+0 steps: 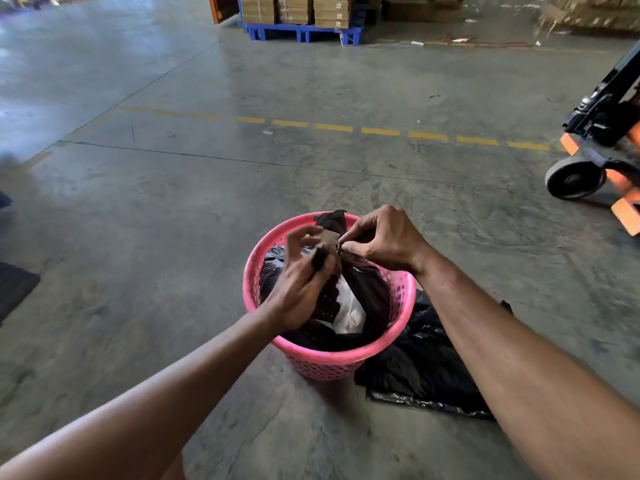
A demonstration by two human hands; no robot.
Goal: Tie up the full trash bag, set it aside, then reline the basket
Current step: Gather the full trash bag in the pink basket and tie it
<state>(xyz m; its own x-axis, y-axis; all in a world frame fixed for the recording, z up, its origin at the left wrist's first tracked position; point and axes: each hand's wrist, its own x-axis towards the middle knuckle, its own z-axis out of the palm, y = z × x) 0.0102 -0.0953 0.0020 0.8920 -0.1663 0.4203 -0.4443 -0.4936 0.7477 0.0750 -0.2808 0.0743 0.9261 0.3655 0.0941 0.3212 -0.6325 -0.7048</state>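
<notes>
The bag, of thin, crinkled black plastic, is seated inside the basket, with its mouth gathered into twisted strands above the rim. Something white and smooth is seen through a gap in the gathered plastic. The basket is a single round pink plastic one, its wall pierced by rows of small square holes, and it is stood on the floor. One strand is gripped in the closed left hand, a black end being left sticking out between the fingers. Another strand is pinched by the thumb and fingertips of the right hand, close to the left. A second black bag, glossy and wrinkled, is laid flat on the floor, touching the basket's right side. The floor is of smooth grey concrete, marked by one dashed yellow line. One wheeled pallet truck, orange and black, is stood at the right. Cardboard boxes are stacked on one blue pallet far off.
</notes>
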